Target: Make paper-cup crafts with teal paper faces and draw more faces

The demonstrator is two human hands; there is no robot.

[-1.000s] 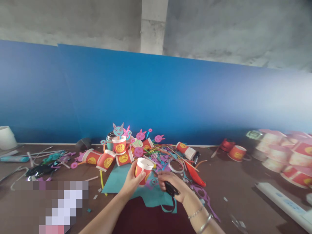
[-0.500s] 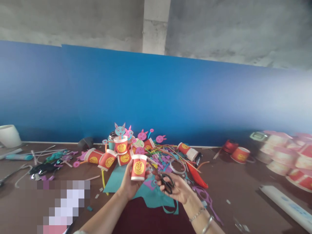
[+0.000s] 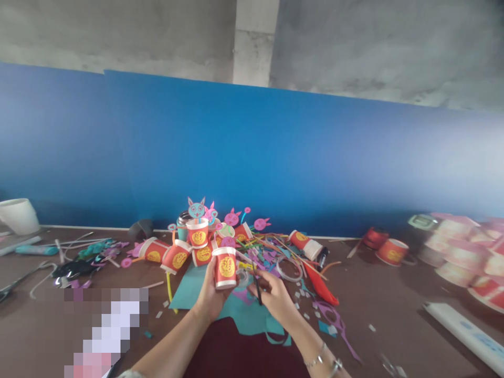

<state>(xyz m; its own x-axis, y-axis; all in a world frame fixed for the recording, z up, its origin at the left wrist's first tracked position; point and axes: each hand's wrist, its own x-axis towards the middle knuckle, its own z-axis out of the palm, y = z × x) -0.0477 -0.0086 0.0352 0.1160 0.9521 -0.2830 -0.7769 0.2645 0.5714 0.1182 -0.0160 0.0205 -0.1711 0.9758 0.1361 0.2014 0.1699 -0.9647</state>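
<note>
My left hand (image 3: 208, 296) is wrapped round a red paper cup (image 3: 226, 268) with a yellow emblem and a white rim, held nearly upright. A purple round paper piece (image 3: 228, 242) shows just above its rim; I cannot tell whether it is attached. In my right hand (image 3: 271, 294) are black-handled scissors (image 3: 258, 290), turned edge-on, just right of the cup. Between cup and scissors is a clear ring (image 3: 243, 278), perhaps a tape roll, partly hidden by my fingers. Teal paper (image 3: 248, 320) lies under both hands.
Several red cups with paper animal faces, such as a teal cat face (image 3: 196, 208), stand behind. Paper scraps (image 3: 268, 260) and a white ring (image 3: 289, 269) lie to the right. Stacked cups (image 3: 457, 241) and a power strip (image 3: 460, 331) are far right. A blue panel (image 3: 252, 157) rises behind.
My right hand has turned the scissors from handles showing broadside to edge-on, and moved slightly left. The cup stays in my left hand. The whole view has shifted slightly.
</note>
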